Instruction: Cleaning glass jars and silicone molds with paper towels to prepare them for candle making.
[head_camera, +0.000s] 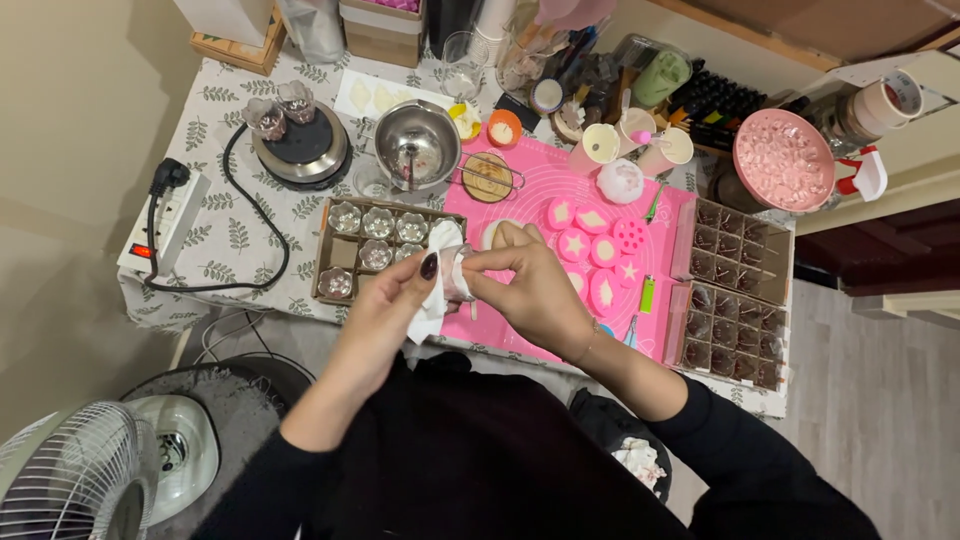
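You stand over the table (250, 215) with its leaf-print cloth, and the pink silicone mat (560, 195) is your landmark. Off the mat's near-left corner, above the table's front edge, both hands meet around a small clear glass cup (458, 275). To wipe it well, keep the white tissue (432, 290) bunched against the glass and turn the cup a little at a time, so that no side is missed. I judge a light pinch enough, since the glass looks thin.

Left of the mat sits the cardboard tray (330, 262) of similar glass cups. On the mat lie pink moulds (592, 252).

Your left hand (395, 300) comes up from below, thumb raised, clasping the tissue to the cup's left side. Your right hand (530, 280) reaches across from the right, wrist bent, fingertips closed on the cup's right side. Both forearms angle inward in black sleeves.
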